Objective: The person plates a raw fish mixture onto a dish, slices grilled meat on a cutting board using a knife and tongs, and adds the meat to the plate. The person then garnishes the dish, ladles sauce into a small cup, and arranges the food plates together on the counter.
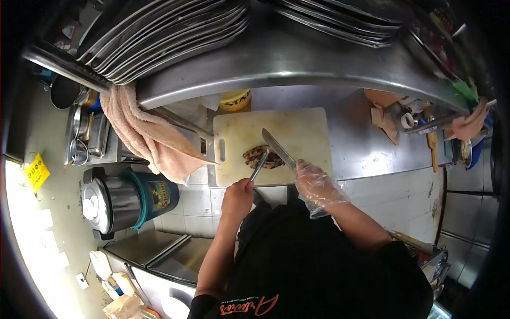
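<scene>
On pale cutting board (239,127), toward near edge: browned meat (274,161). Looks light, fairly soft, maybe greasy; could slip or shred. Best held mid-top, clear of knife (277,147). In closed left hand (237,201): metal utensil (259,167), at meat. In closed, gloved right hand (317,186): knife.

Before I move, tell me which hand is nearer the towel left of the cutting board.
Left. The left hand, gripping a metal utensil, is right of the towel's lower end; the right hand, holding the knife, is farther to the right.
</scene>
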`<state>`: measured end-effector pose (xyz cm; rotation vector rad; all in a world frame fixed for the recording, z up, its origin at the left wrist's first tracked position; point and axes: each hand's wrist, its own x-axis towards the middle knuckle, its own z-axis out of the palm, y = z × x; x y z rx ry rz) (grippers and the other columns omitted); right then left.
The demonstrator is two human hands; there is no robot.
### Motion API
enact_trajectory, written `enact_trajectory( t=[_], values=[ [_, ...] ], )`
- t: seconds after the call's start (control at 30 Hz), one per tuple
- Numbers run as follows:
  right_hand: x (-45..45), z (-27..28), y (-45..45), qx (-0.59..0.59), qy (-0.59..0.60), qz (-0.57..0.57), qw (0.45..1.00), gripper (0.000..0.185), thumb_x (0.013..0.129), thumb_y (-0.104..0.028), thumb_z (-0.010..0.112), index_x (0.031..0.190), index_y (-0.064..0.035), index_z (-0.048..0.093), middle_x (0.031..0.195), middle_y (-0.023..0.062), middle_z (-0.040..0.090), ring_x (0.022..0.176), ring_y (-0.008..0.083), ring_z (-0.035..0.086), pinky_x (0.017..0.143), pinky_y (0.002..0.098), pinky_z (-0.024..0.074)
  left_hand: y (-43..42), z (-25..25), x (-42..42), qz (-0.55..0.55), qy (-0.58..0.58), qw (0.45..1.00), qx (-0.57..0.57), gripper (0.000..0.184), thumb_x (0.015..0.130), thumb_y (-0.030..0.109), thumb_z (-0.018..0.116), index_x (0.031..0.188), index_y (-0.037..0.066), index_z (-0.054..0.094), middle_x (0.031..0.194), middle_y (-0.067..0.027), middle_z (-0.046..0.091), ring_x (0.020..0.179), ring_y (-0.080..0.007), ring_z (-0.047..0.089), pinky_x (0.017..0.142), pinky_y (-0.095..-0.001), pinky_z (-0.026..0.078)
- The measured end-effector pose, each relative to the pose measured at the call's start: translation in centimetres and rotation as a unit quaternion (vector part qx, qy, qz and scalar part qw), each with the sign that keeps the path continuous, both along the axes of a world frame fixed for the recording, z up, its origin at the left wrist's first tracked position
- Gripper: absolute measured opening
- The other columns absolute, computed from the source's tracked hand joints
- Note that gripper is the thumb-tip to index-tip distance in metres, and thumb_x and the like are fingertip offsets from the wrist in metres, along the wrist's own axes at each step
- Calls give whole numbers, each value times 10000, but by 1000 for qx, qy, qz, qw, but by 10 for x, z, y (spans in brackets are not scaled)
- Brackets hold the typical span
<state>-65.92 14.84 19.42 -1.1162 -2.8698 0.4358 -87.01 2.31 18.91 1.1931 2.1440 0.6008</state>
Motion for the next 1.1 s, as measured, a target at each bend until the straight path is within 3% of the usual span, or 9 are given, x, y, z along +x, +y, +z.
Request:
enact_trajectory(
  t=[0.07,0.17,0.3,0.4,0.43,0.6,0.73,0.9,1.1],
  values=[
    [1,8,1,-14,-12,17,1000,180,850,-95,496,981,23,531,809,181,604,760,300,647,654,391,533,0,-30,-2,-18,14,999,-43,224,907,238,530,947,60,660,878,-240,650,855,-435,620,751,-509,492],
    [-1,1,1,7,-67,39,997,176,848,-89,486,979,21,528,848,203,618,803,338,645,700,419,528,8,-14,4,7,16,997,-78,250,905,266,523,954,63,661,915,-239,654,895,-431,620,785,-507,494],
    [-36,-52,11,63,111,21,992,258,873,-93,487,1048,90,540,816,190,634,663,285,623,602,359,510,4,-21,0,-9,24,998,-57,255,909,276,515,955,70,657,913,-238,653,891,-429,621,780,-507,495],
    [-70,-40,48,20,18,36,999,327,923,-148,489,1143,91,527,814,152,636,665,252,627,601,333,508,5,-13,-6,-9,-21,996,-84,248,910,276,515,948,78,659,923,-231,654,900,-421,623,787,-504,494],
    [-60,-48,50,140,18,88,986,257,950,-159,465,1083,43,551,777,130,629,660,245,631,596,357,508,7,-15,-9,-6,-15,997,-81,246,910,275,515,945,79,660,923,-228,655,901,-417,624,788,-503,494],
    [-24,-57,14,158,-31,111,981,149,912,-147,488,940,-4,521,739,147,608,653,246,629,571,382,495,2,-29,-14,-7,-29,997,-69,242,910,274,518,930,80,661,916,-224,659,886,-412,631,783,-501,498],
    [-87,-36,37,-153,17,-126,980,133,818,-92,530,903,-20,603,841,172,599,854,259,606,765,371,490,-3,-24,-14,-5,-43,997,-64,234,909,270,521,937,80,657,903,-228,656,871,-420,629,767,-516,495],
    [-37,-61,59,128,-46,187,973,114,894,-79,455,963,4,491,741,180,607,693,331,631,595,438,494,-8,3,-25,15,-28,999,-43,204,900,251,541,939,81,647,879,-223,655,856,-422,627,748,-528,492],
    [-62,-96,53,-1,-39,13,999,114,890,-100,501,955,-13,535,716,110,585,672,258,595,597,373,492,-10,-25,-44,11,12,997,-76,182,880,225,532,903,90,651,899,-224,654,865,-415,630,759,-512,499]
  ],
)
